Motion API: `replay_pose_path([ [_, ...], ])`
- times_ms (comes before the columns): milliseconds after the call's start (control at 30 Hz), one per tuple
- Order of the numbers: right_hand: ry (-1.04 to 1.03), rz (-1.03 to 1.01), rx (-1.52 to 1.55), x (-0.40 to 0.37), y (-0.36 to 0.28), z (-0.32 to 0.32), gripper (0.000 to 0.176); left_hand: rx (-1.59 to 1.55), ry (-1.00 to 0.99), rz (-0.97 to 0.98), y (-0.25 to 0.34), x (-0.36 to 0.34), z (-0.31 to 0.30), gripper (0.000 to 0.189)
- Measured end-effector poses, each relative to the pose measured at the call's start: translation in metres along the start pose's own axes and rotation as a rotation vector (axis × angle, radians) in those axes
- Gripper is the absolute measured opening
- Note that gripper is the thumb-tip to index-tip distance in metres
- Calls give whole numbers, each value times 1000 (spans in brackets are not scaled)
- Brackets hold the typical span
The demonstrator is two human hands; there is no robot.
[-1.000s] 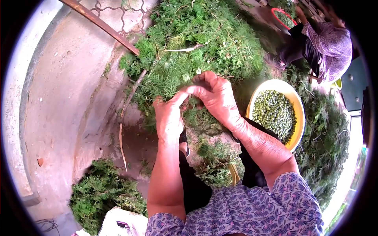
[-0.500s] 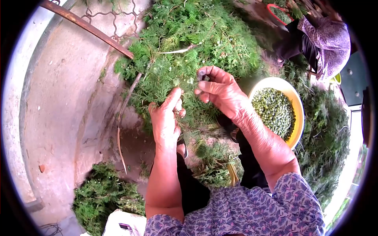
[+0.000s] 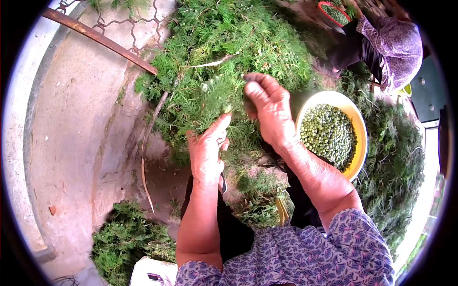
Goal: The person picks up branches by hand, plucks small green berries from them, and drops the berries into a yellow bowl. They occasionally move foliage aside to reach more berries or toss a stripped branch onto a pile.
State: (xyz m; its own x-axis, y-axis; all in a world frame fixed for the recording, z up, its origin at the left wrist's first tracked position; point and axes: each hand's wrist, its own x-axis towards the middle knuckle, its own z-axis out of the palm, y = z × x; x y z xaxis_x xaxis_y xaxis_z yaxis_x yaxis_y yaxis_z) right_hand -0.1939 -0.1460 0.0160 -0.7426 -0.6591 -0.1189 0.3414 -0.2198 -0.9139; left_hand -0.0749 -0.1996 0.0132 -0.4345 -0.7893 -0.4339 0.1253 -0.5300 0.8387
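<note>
My left hand (image 3: 208,147) pinches a green leafy sprig (image 3: 215,101) that stands up from the fingertips, with pale berries on it. To its right, my right hand (image 3: 270,102) is raised with the fingers curled together; whether they hold anything small is hidden. A large heap of green branches (image 3: 238,38) lies beyond both hands. Beside my right forearm stands a yellow basin (image 3: 361,138) filled with round green berries (image 3: 328,136).
Another person (image 3: 398,50) sits at the upper right near a red-rimmed bowl (image 3: 335,15) of green bits. More branches lie at the right (image 3: 391,157) and lower left (image 3: 126,238). A rusty bar (image 3: 100,39) crosses the upper left. A white bag (image 3: 152,272) lies at the bottom.
My left hand has shifted slightly right, with the sprig now showing more upright. My right hand has turned and moved a little to the right, its fingers more curled.
</note>
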Motion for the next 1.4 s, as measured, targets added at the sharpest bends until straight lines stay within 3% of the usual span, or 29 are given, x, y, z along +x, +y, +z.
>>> replay_pose_path([
  [33,45,-83,-103,3,-8,-6,14,-5,-19,21,2,-1,-1,16],
  [100,42,-135,50,25,-15,-22,15,-33,-2,46,0,2,-11,17],
  [133,-26,-96,171,28,-18,-24,15,-4,80,60,-1,4,-10,15],
  [167,-28,-92,171,27,-20,-24,15,-5,84,59,0,4,-9,15],
  [233,-164,115,345,20,-26,-18,13,80,71,145,3,4,-5,14],
  [267,-255,98,329,18,-21,-19,12,83,76,175,4,3,-3,13],
  [367,-390,-20,-156,2,-21,-6,14,176,103,219,3,-1,0,13],
  [433,-370,-349,-636,-1,-10,-5,25,158,65,203,0,-1,-6,13],
  [533,-390,-398,-646,-1,-4,-3,26,156,47,187,0,-1,-6,13],
  [600,-455,-32,-445,-2,-6,-3,21,174,64,186,-1,0,-7,12],
  [633,-454,-33,-444,-2,-7,-3,21,129,29,157,-3,2,-11,12],
  [700,-427,219,-175,-4,-7,-4,15,84,-9,130,-2,2,-12,12],
  [767,-410,241,-76,-6,-6,-5,12,33,-23,59,2,-1,-10,19],
  [867,-357,378,418,0,-12,-16,13,50,-38,-19,2,2,-17,13],
  [967,-385,176,388,15,-14,-26,22,74,-31,-35,1,2,-19,16],
  [1000,-117,318,455,15,-27,-16,23,76,-39,-23,2,1,-20,16],
  [1033,-115,315,456,19,-23,-21,23,78,-46,-12,2,1,-20,16],
  [1100,-325,293,254,25,-14,-30,24,82,-49,-9,2,1,-21,16],
  [1133,-262,295,102,21,-15,-28,26,82,-49,-4,2,2,-21,15],
  [1233,-336,282,-157,15,-23,-23,34,94,-35,-52,5,-1,-19,15],
  [1333,-388,409,-189,16,-22,-24,36,105,-60,-53,5,-2,-19,14],
  [1400,-430,389,-258,16,-20,-20,32,108,-45,-21,5,-2,-17,14],
])
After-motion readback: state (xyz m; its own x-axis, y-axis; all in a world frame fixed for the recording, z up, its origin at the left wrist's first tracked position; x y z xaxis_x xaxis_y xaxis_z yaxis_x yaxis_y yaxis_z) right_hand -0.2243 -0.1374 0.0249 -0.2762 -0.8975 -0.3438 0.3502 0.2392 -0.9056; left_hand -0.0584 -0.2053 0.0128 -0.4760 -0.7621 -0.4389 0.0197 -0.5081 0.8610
